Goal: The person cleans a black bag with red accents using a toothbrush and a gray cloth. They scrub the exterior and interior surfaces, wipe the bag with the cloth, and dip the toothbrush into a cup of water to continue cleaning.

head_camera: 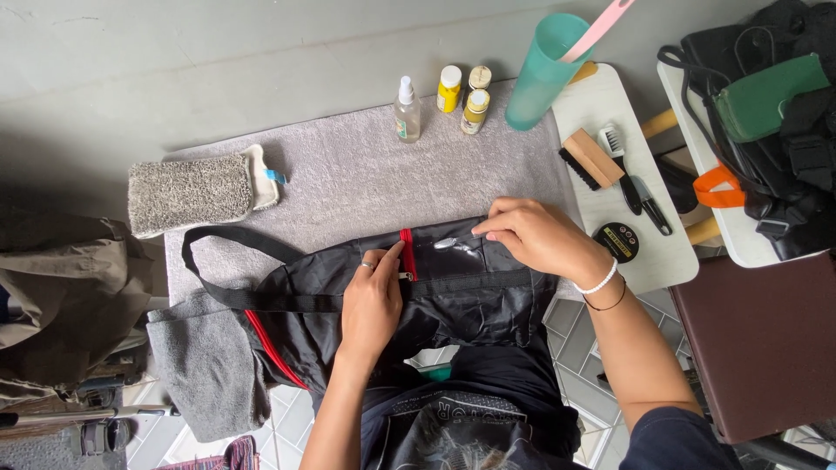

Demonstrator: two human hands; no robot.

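Item: black bag point(453, 300) of thin, glossy fabric with red zipper tape point(407, 252) and red piping at its lower left edge.
Position: centre of the frame, lying flat on a grey towel point(348, 174), its near part spilling over the table edge toward the person.
Strap: a black webbing strap point(226, 239) loops out to the left of the bag — flat and limp.
Left hand: left hand point(373, 300) lies palm-down on the fabric at centre frame, fingers close together, fingertips against the red zipper tape, pinning the cloth.
Right hand: right hand point(535, 235) sits right of centre, fingers bent and closed in a pinch on the fabric near a small silver zipper pull point(448, 244).
Handling judgement: likely light, soft and somewhat slippery; it creases freely and holds no shape of its own.
Hold points: the webbing strap or the seam beside the zipper — both look firmer than the open panel.
Surroundings: grey scrub pad point(192, 191) at upper left; small bottles point(461, 97) and a teal cup point(544, 70) at top centre; brushes point(601, 157) on a white board to the right.
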